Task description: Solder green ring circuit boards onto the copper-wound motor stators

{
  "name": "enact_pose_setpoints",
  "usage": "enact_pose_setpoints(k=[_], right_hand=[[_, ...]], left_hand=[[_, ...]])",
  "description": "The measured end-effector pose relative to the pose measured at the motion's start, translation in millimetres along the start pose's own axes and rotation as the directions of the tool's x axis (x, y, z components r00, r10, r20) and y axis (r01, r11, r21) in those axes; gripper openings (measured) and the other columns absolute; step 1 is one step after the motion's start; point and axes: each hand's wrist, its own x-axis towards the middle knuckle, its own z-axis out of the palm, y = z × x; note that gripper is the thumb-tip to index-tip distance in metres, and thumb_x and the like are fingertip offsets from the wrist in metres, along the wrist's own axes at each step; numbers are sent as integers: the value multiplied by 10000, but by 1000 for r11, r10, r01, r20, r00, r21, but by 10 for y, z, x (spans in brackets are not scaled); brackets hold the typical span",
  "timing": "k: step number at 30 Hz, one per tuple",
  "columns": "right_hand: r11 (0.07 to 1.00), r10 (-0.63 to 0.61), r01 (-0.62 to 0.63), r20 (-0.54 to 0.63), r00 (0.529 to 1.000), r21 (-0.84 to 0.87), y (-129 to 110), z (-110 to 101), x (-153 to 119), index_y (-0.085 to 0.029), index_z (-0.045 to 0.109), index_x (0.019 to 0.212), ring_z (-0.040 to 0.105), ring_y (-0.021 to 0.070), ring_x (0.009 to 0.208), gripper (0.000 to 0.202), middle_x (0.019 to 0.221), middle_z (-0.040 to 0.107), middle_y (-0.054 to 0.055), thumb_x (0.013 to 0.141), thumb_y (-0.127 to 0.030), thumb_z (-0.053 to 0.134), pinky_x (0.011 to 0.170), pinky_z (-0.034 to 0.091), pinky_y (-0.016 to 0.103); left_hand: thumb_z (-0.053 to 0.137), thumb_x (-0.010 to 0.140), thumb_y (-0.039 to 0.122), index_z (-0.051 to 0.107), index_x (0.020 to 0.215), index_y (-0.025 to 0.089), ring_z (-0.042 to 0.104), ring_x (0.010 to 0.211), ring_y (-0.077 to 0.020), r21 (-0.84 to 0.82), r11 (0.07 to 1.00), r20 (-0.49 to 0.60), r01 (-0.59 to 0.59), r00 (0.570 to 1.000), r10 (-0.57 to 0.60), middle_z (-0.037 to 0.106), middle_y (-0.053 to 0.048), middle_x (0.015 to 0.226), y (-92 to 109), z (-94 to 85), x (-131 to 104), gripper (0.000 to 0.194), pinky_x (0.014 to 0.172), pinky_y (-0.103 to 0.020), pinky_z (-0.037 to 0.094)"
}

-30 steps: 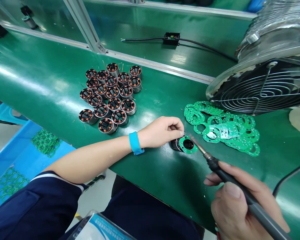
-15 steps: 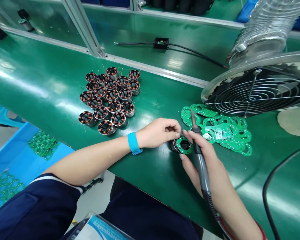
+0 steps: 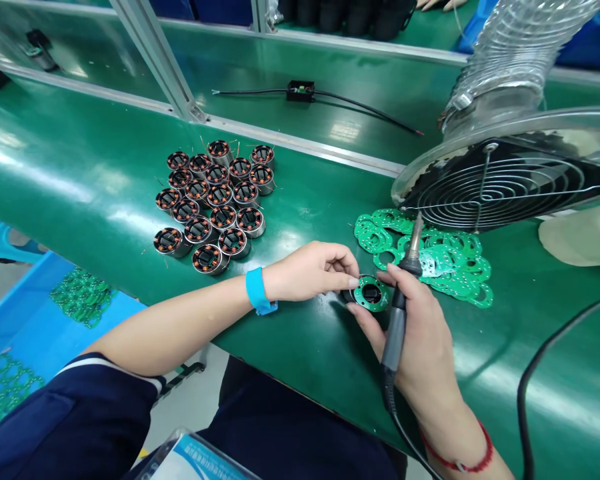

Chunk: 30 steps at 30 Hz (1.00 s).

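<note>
Green bench (image 3: 300, 340) is bordered along its far edge by one metal rail (image 3: 305, 145), beyond which one black box (image 3: 301, 91) with two leads is seen. Nineteen stators (image 3: 221, 195) are grouped toward the far edge, left of the hands; one more, the work stator (image 3: 371, 294), is kept between that edge and the near one, topped by one ring-shaped green board (image 3: 361, 295). One iron (image 3: 395, 333) is grasped in the right hand (image 3: 425, 327), its tip pointed toward the far edge above one heap of loose boards (image 3: 460, 267), too overlapped to be counted. By the same hand's thumb and forefinger the work stator is flanked. The left hand (image 3: 313, 270) is curled, its fingertips brought against the work stator's left side; whether anything is pinched there cannot be told. One fan (image 3: 485, 193), joined to one clear hose (image 3: 510, 47), is set behind the heap. Below the near edge, at the left, two further heaps (image 3: 83, 297) of boards are held in one blue tray (image 3: 30, 327).
</note>
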Motion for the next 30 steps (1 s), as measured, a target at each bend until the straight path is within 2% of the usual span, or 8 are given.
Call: enact_pose_setpoints(k=[4, 8, 12, 16, 19, 24, 26, 30], right_hand=[[989, -124, 124, -7, 992, 84, -71, -80, 22, -232, 407, 1411, 646, 273, 1062, 549, 1223, 671, 129, 913, -318, 620, 855, 520, 420], [980, -183, 182, -4, 983, 79, -107, -148, 17, -226, 476, 1344, 642, 262, 1074, 467, 1136, 716, 107, 897, -192, 607, 910, 493, 416], [987, -125, 126, -16, 992, 99, -102, -178, -17, -226, 519, 1294, 651, 234, 988, 421, 1037, 730, 85, 888, -152, 606, 882, 504, 382], [981, -114, 116, -18, 993, 155, -91, -162, -10, -239, 398, 1433, 606, 272, 1166, 588, 1252, 672, 113, 887, -169, 603, 947, 497, 437], [982, -146, 145, 3, 989, 122, -80, -149, 16, -242, 437, 1399, 598, 273, 1174, 536, 1248, 676, 110, 891, -167, 591, 959, 490, 446], [983, -80, 79, 0, 997, 164, -110, -214, -3, -250, 528, 1308, 659, 227, 992, 424, 1007, 743, 60, 902, -140, 576, 888, 514, 397], [973, 3, 2, -21, 1000, 229, -138, -255, -70, -261, 545, 1316, 684, 212, 929, 427, 976, 749, 44, 909, -135, 578, 860, 527, 386], [883, 217, -138, -131, 967, 448, -115, -297, -335, -254, 643, 1229, 695, 187, 725, 339, 907, 732, 32, 904, -169, 593, 656, 543, 343]], left_hand=[[666, 784, 94, 607, 766, 124, 531, 610, -71, -135, 990, 37, 49, 998, -45, 600, 44, 666, -33, 77, 17, 68, 601, -207, 430], [661, 785, 57, 609, 713, 118, 533, 629, -61, -126, 991, 7, 31, 1000, -31, 592, 55, 641, -24, 88, 12, 107, 657, -202, 432], [638, 837, 122, 600, 748, 126, 502, 556, -57, -117, 990, -4, 79, 997, -80, 557, 64, 609, 13, 73, -8, 96, 541, -186, 392], [649, 822, 123, 589, 733, 127, 487, 538, -50, -123, 989, 35, 82, 996, -78, 556, 66, 606, 38, 72, -19, 108, 526, -181, 387], [662, 801, 97, 578, 714, 127, 481, 531, -45, -126, 989, 45, 81, 996, -76, 552, 71, 589, 45, 72, -19, 124, 530, -179, 389], [621, 811, 67, 566, 700, 132, 482, 523, -45, -80, 992, 8, 97, 995, -96, 540, 76, 581, 35, 66, -17, 140, 530, -182, 387], [616, 800, 44, 566, 680, 134, 475, 543, -45, -5, 998, -27, 62, 998, -62, 538, 75, 580, 17, 67, -20, 158, 557, -181, 395], [591, 815, 49, 548, 695, 149, 485, 576, -58, 90, 996, -55, 23, 998, -18, 531, 75, 593, -29, 76, -25, 163, 574, -188, 398]])
